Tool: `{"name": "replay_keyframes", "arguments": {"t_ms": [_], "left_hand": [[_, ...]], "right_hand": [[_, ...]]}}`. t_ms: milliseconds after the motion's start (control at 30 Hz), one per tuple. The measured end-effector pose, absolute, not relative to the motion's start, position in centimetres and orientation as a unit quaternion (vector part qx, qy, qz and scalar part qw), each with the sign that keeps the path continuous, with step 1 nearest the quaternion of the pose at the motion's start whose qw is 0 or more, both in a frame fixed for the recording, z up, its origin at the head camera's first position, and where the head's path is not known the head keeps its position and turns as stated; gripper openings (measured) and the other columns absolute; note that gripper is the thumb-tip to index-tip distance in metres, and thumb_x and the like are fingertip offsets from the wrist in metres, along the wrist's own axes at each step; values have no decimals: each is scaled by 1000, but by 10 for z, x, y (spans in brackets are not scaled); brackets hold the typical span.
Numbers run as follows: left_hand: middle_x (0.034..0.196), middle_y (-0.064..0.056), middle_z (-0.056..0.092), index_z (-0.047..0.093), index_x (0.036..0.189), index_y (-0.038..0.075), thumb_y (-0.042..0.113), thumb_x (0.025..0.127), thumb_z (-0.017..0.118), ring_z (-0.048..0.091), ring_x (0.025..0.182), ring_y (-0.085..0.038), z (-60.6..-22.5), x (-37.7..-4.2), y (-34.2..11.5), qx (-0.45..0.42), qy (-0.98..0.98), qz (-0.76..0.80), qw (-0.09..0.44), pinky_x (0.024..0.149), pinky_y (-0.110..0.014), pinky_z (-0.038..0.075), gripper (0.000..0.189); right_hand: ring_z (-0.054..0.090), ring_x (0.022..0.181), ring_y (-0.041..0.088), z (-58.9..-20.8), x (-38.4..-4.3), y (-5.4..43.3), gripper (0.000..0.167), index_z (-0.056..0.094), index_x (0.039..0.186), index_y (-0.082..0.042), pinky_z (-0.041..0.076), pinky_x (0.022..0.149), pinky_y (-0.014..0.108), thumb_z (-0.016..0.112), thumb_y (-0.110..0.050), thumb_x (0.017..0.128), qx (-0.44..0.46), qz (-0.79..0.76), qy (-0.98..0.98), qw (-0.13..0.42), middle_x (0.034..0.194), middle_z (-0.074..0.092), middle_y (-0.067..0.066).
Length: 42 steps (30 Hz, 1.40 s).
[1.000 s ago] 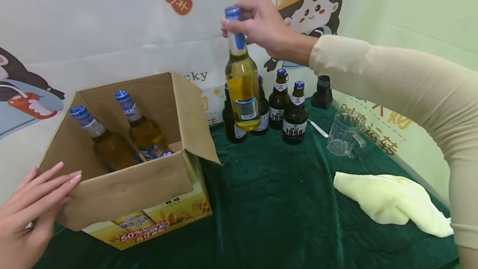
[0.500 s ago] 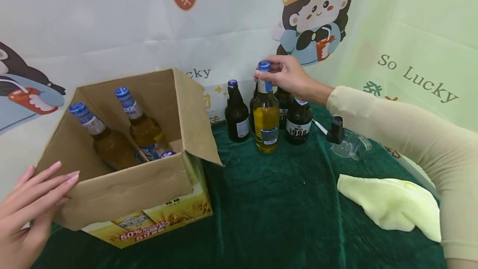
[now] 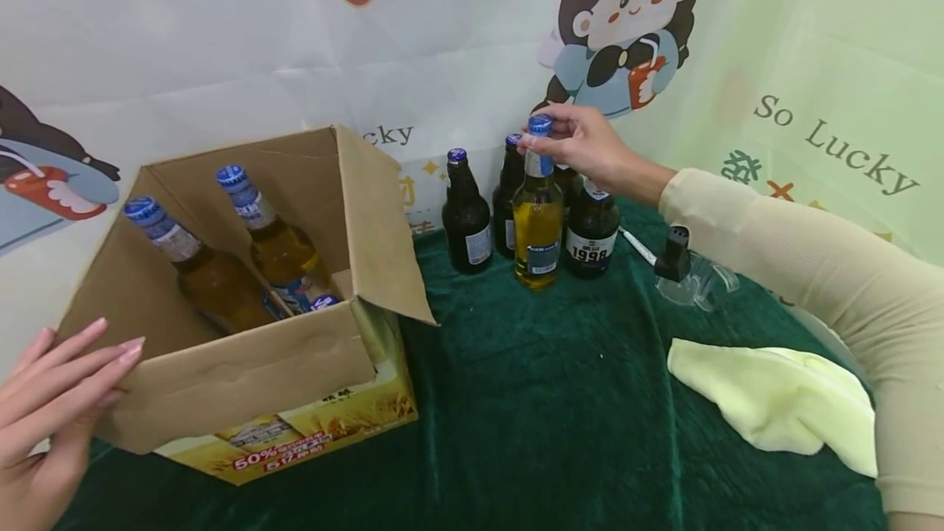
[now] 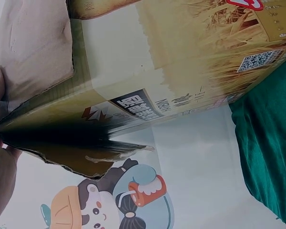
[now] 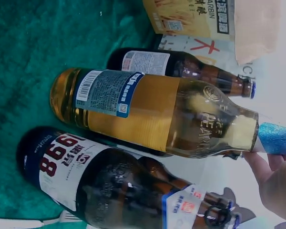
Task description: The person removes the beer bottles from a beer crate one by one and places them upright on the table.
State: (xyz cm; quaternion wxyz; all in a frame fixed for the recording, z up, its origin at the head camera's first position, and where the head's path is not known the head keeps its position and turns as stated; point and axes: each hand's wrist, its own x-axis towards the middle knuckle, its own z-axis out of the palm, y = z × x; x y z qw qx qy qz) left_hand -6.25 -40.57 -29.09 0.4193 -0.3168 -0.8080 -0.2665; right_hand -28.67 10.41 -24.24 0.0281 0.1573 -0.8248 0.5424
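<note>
My right hand [image 3: 583, 146] grips a clear beer bottle [image 3: 538, 228] with golden beer by its blue-wrapped neck, just under the cap. The bottle stands upright, its base apparently on the green cloth [image 3: 546, 400], in front of several dark brown bottles. One brown bottle [image 3: 466, 224] is to its left. Another, labelled 1998 [image 5: 86, 176], is close on its right and partly hidden in the head view. At the left, my left hand [image 3: 55, 400] holds the rim of the open cardboard box [image 3: 243, 379], fingers over the edge and thumb outside.
Inside the box lean two blue-capped bottles [image 3: 291, 256], and a third cap [image 3: 324, 301] shows low down. At the right lie a clear mug [image 3: 686, 281], a white-handled fork [image 5: 19, 223] and a pale yellow cloth [image 3: 774, 400]. A printed backdrop [image 3: 442, 39] hangs behind.
My right hand has lowered the clear bottle from the air and moved it right to the cloth in front of the brown bottles. My left hand keeps its place on the box rim.
</note>
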Motion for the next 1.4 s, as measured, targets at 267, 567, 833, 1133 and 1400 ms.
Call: {"name": "replay_keyframes", "arguments": {"t_ms": [267,567,833,1133,1400], "left_hand": [[133,18,63,73,114,-8,34,101,56,52,140,-10,-293,-60,-422,-305,-814,-245,429,130,-44,23,47],[135,29,57,72,116,-9,38,103,49,48,142,-5,-284,-55,-417,-284,-849,-226,383,131,-43,22,54],[136,35,52,71,116,-10,41,104,44,45,144,-4,-277,-56,-408,-267,-866,-207,368,131,-40,21,58],[134,28,55,72,119,-4,41,105,43,45,143,-4,-279,-52,-409,-258,-873,-187,370,130,-39,24,56],[138,30,52,71,121,-4,42,106,41,44,145,-5,-278,-48,-409,-255,-876,-184,367,130,-39,23,57]], "right_hand": [[62,125,23,-234,-293,101,35,60,129,-7,50,113,46,63,-28,101,177,539,-824,1,128,70,10],[58,132,26,-229,-289,108,40,57,134,-5,44,118,50,62,-27,101,163,548,-820,-29,134,68,11],[58,125,25,-227,-284,118,46,56,138,-7,45,117,50,64,-32,100,159,518,-840,-37,140,62,12],[45,143,24,-208,-276,116,55,47,149,-13,32,126,47,58,-40,102,179,541,-821,-15,156,48,8],[30,154,22,-176,-272,99,56,31,158,-17,20,131,39,41,-40,108,248,712,-654,-64,166,31,4]]}}
